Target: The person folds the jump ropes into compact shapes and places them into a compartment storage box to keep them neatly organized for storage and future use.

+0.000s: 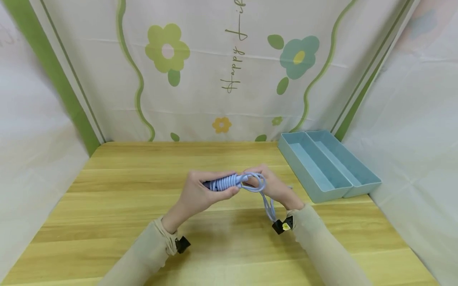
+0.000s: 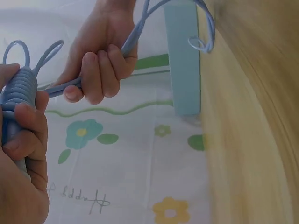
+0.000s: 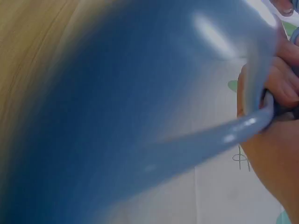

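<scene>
Winding nearly done: left hand (image 1: pixel 200 193) grip clenches the coiled blue cable (image 1: pixel 225 182) above the tabletop (image 1: pixel 118 190), right hand (image 1: pixel 273 186) grip pinching the loose tail left to wrap.

You face a wooden table (image 1: pixel 125 206) of pale yellow planks; behind the table hangs a white backdrop (image 1: pixel 214 59) printed with flowers and green wavy lines; white sheets flank the table; even light falls across it.
</scene>
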Demonstrator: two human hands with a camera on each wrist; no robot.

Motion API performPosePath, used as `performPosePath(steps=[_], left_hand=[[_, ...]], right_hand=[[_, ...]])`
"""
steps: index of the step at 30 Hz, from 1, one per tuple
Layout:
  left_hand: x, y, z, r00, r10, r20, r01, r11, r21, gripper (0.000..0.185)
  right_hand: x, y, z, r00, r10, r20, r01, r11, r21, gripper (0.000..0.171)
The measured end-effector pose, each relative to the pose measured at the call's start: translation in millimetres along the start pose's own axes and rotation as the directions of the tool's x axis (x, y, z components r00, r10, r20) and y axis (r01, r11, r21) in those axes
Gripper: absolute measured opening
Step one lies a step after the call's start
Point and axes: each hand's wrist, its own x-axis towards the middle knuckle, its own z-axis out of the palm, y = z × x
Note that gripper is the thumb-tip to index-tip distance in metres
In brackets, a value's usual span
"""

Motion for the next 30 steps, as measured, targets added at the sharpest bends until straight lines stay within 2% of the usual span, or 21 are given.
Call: performPosePath(steps=[2,5,7,10,15,20,24,30], left_hand=[[-1.9,0.9,-2.3,0.993,-0.110,-0.039,0.109,0.993,-0.041,0.031],[-3.2,2.0,-5.7,0.966,-0.244,-0.086,0.232,0.965,-0.124,0.029],[-2.9,2.6,-7.7,0.948,-0.299,-0.111,0.279,0.946,-0.166,0.029],[-2.9,3.0,-9.5,0.926,-0.345,-0.151,0.314,0.929,-0.193,0.029],[-4.8,3.0,-9.4,0.892,-0.393,-0.222,0.356,0.915,-0.190,0.028],[-6.0,1.5,-6.5,0.862,-0.418,-0.287,0.384,0.908,-0.167,0.028],[-5.2,-3.5,-3.1,0.859,-0.399,-0.321,0.379,0.917,-0.127,0.031],[-2.3,-7.4,3.5,0.866,-0.330,-0.375,0.347,0.938,-0.024,0.031]], right_hand=[[-1.2,-1.4,1.1,1.000,0.009,0.003,-0.009,1.000,-0.009,0.037],[-2.2,-2.7,3.2,0.999,0.015,0.040,-0.017,0.999,0.034,0.030],[-1.0,-4.0,5.4,0.998,0.017,0.060,-0.019,0.999,0.037,0.025],[1.5,-4.8,10.4,0.997,0.021,0.078,-0.020,1.000,-0.011,0.027],[3.2,-6.5,25.2,0.999,0.028,0.046,-0.020,0.988,-0.155,0.029],[2.4,-10.5,43.4,1.000,0.027,0.002,-0.025,0.959,-0.281,0.031],[2.3,-11.0,52.8,1.000,0.018,-0.016,-0.023,0.941,-0.339,0.031],[1.0,-10.5,56.1,0.999,0.012,-0.051,-0.029,0.935,-0.354,0.030]])
